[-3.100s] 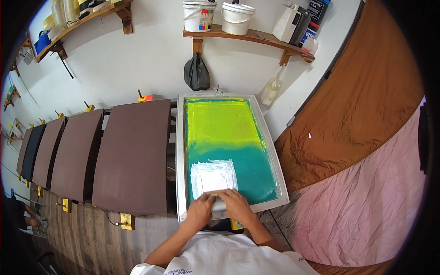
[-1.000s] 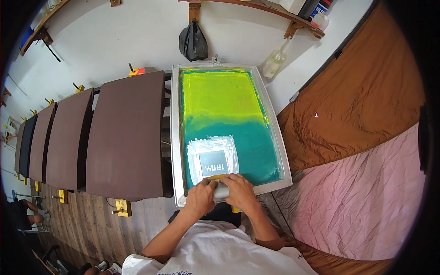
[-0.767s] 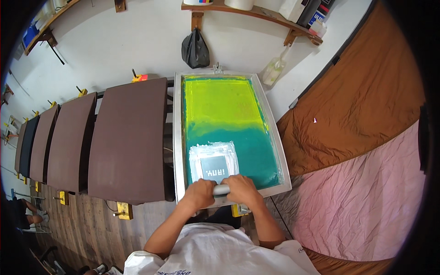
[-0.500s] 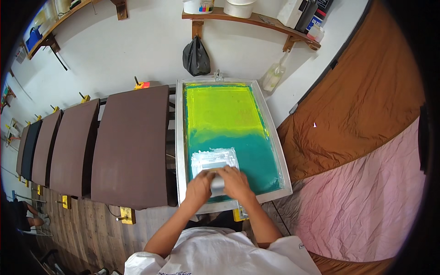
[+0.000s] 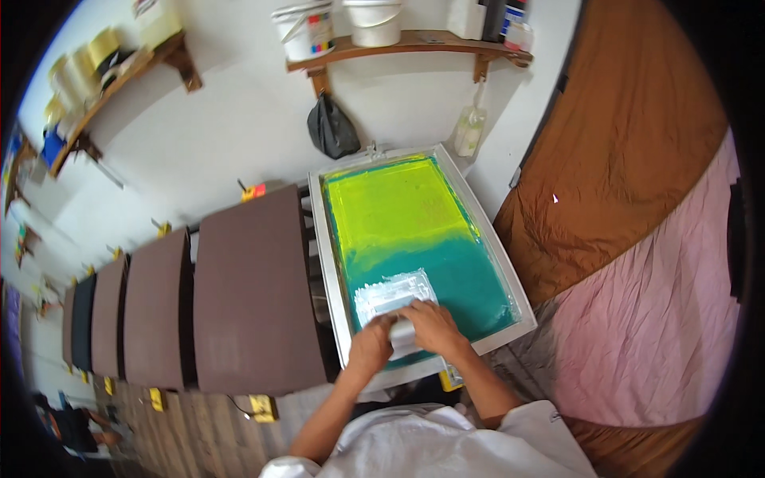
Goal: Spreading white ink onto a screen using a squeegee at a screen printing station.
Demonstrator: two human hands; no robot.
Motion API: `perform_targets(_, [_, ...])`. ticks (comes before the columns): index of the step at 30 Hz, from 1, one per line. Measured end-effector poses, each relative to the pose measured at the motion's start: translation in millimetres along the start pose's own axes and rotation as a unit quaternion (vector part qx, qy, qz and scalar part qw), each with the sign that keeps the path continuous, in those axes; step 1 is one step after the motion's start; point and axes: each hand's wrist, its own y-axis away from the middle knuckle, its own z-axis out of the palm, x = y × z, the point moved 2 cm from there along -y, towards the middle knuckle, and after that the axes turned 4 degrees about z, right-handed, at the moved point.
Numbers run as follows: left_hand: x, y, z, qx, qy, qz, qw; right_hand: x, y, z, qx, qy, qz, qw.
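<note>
A screen-printing frame (image 5: 488,243) with pale rails lies in front of me. Its mesh is bright yellow-green (image 5: 398,199) at the far end and teal (image 5: 470,283) nearer to me. White ink (image 5: 410,283) is spread in a thick patch at the near left of the mesh. My left hand (image 5: 373,347) and my right hand (image 5: 434,327) are closed side by side on a squeegee (image 5: 404,338), near the edge of that patch. Its body is partly hidden by my fingers and somewhat blurred.
Brown-topped printing pallets (image 5: 251,291) stand in a row to the left. Behind the frame, a black bag (image 5: 333,127) hangs below a wooden shelf (image 5: 430,44) with white buckets (image 5: 373,22). Brown cloth (image 5: 606,175) and pink cloth (image 5: 637,327) cover the right side. Another person (image 5: 76,426) is at the lower left.
The whole view has swung, so the frame, pallets and shelf appear lower and tilted, with the frame further right. Both hands stay closed on the squeegee near the white ink.
</note>
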Motion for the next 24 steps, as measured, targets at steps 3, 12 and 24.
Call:
perform_targets(3, [2, 33, 13, -0.043, 0.023, -0.003, 0.999, -16, 42, 8, 0.032, -0.017, 0.01, 0.999])
perform_targets(12, [0, -25, -21, -0.132, -0.039, -0.052, 0.989, 0, -20, -18, -0.053, -0.003, 0.014, 0.998])
perform_targets(24, [-25, -44, -10, -0.061, -0.02, -0.026, 0.998, 2, -49, -11, -0.074, 0.004, 0.045, 0.996])
